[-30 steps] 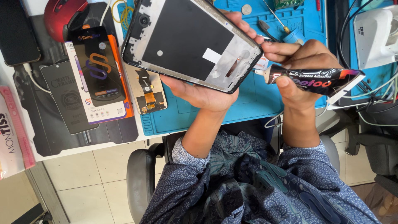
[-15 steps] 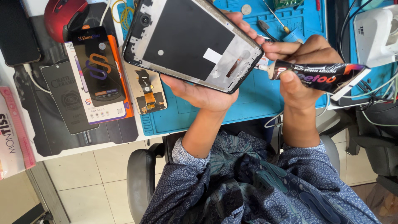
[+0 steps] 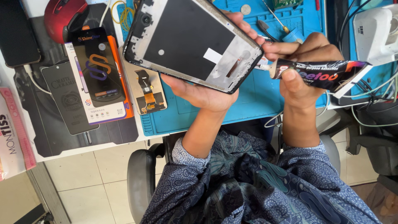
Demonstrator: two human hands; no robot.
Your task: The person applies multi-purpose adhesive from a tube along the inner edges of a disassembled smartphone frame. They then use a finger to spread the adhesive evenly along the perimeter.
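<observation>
Blue work mat [image 3: 248,103] covers the middle of the desk, and the person sits before it in a dark patterned shirt. Left hand [image 3: 199,93] holds a phone frame [image 3: 192,41] from below, palm up, with fingers closed around its far edge, so the frame is lifted above the mat and tilted. Its open back side faces up, with a dark inner plate and a small white patch. Right hand [image 3: 300,70] is closed around a black glue tube [image 3: 319,74], thumb on top. The nozzle of the tube points to the left and meets the lower right corner of the frame.

On the mat, just left of the frame, lies a small flat part with a gold cable [image 3: 147,93]. Beside it is an orange and white package [image 3: 101,76] for a screen, and a dark glass sheet [image 3: 66,97] is next to that. A red mouse [image 3: 64,16] is at the top left. A white device [image 3: 379,35] with cables stands at the right edge.
</observation>
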